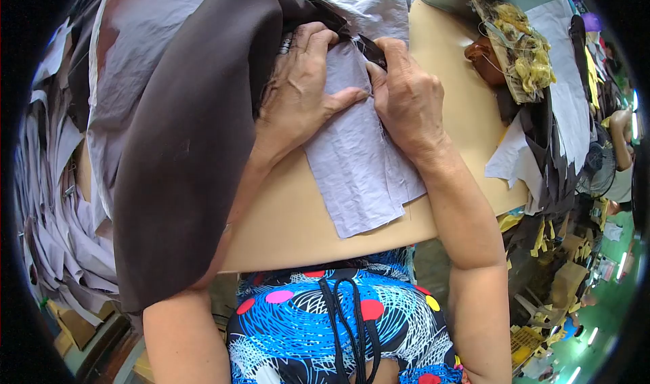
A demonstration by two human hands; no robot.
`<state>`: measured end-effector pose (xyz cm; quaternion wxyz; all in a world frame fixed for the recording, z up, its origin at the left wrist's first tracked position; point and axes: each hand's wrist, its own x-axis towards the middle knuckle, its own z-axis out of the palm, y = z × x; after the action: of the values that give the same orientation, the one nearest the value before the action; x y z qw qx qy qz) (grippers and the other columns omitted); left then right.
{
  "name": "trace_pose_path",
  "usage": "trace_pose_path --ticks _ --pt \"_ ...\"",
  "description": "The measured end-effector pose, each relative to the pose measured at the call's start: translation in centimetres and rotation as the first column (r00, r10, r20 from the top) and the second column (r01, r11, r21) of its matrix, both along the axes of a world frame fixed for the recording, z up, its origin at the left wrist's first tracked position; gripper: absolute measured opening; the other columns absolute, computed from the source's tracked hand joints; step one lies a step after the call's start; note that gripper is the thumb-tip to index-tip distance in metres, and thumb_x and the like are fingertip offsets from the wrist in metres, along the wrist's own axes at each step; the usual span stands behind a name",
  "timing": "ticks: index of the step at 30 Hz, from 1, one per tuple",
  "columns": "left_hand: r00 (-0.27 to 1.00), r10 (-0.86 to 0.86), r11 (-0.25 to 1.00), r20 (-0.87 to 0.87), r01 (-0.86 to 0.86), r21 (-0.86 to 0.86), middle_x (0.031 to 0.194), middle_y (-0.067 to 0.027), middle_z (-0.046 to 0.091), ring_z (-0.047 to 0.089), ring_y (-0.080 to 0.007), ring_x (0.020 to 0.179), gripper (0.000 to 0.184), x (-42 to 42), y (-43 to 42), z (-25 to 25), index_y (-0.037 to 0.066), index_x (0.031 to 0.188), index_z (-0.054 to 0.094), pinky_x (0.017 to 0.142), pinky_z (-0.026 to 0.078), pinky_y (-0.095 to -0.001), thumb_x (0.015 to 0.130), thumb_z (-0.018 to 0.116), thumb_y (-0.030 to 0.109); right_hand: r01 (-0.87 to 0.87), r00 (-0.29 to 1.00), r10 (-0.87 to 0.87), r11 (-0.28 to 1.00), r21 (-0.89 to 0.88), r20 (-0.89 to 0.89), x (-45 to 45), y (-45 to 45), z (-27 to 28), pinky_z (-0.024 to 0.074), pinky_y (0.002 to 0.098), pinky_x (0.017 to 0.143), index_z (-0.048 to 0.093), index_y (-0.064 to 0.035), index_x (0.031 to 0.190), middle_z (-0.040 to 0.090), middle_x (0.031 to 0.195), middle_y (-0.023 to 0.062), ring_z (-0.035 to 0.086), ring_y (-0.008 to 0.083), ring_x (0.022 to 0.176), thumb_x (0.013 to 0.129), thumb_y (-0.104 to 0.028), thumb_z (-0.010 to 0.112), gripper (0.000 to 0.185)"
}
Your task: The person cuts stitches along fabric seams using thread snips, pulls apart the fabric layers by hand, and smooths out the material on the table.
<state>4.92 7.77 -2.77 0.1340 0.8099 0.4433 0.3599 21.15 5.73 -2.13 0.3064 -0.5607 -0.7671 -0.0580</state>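
Note:
A long dark brown piece of fabric (196, 133) drapes over my left forearm and curves up to a seam near the top middle. Joined there is a pale grey lining cloth (355, 174), which hangs down over the table with frayed threads along its edges. My left hand (298, 86) lies on the cloth beside the seam, fingers bent at the tips and thumb stretched apart across the grey lining. Opposite it, my right hand (409, 89) pinches the fabric edge between thumb and bent index finger. The part inside that pinch is mostly hidden.
The tan tabletop (447, 52) has a rounded front edge close to my body. A board with yellow thread scraps (525, 52) stands at the right. Grey cloth strips (54, 201) hang at the left; dark and grey pieces (558, 126) hang at the right near a fan (597, 164).

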Motion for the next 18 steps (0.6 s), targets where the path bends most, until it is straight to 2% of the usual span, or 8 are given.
trace_pose_path --ticks 2,5,11,14,18 --pt "1.0 -0.004 1.0 -0.002 0.004 -0.007 0.121 -0.0151 0.05 0.051 -0.0322 0.114 0.07 -0.02 -0.03 -0.01 -0.002 0.121 0.048 0.096 0.042 -0.0375 0.066 0.081 0.026 0.003 1.0 -0.003 1.0 0.0 -0.018 -0.08 0.06 -0.03 0.0517 0.0408 0.059 0.055 -0.0069 0.106 0.066 0.087 0.0144 0.066 0.0322 0.073 0.084 -0.011 0.064 0.024" --pt "1.0 -0.004 1.0 0.003 0.004 -0.001 0.12 -0.0151 0.05 0.051 -0.032 0.114 0.069 0.02 -0.02 0.04 -0.002 0.121 0.048 0.097 0.042 -0.0377 0.066 0.081 0.026 -0.037 0.997 0.03 0.995 0.09 0.078 -0.14 0.18 0.15 0.0523 0.0385 0.053 0.05 -0.0074 0.095 0.062 0.08 0.0106 0.065 0.0295 0.064 0.083 -0.01 0.06 0.016" --pt "1.0 0.002 1.0 0.008 -0.002 0.001 0.121 -0.0151 0.05 0.05 -0.0321 0.115 0.071 0.13 0.02 -0.17 -0.002 0.121 0.047 0.097 0.042 -0.038 0.066 0.081 0.027 -0.05 0.991 0.04 0.995 0.081 0.127 0.05 0.21 -0.05 0.0522 0.0368 0.052 0.05 -0.0079 0.094 0.061 0.078 0.0097 0.065 0.0276 0.063 0.082 -0.007 0.059 0.015" --pt "1.0 0.001 1.0 0.003 -0.001 -0.005 0.122 -0.015 0.049 0.05 -0.0321 0.115 0.072 0.13 0.02 -0.25 -0.002 0.122 0.047 0.098 0.042 -0.0379 0.066 0.081 0.027 -0.057 0.993 0.046 0.993 0.103 0.109 0.1 0.28 -0.06 0.0521 0.0362 0.052 0.05 -0.0077 0.094 0.061 0.076 0.0098 0.065 0.0268 0.062 0.081 -0.006 0.059 0.015" --pt "1.0 -0.001 1.0 0.0 0.001 0.011 0.121 -0.0149 0.049 0.051 -0.032 0.115 0.072 0.18 0.16 -0.38 -0.001 0.122 0.047 0.098 0.042 -0.0379 0.066 0.081 0.027 -0.04 0.997 0.036 0.998 0.046 0.075 0.18 0.34 -0.1 0.0517 0.0404 0.057 0.056 -0.0083 0.104 0.065 0.086 0.0123 0.065 0.0318 0.069 0.085 -0.011 0.063 0.021"
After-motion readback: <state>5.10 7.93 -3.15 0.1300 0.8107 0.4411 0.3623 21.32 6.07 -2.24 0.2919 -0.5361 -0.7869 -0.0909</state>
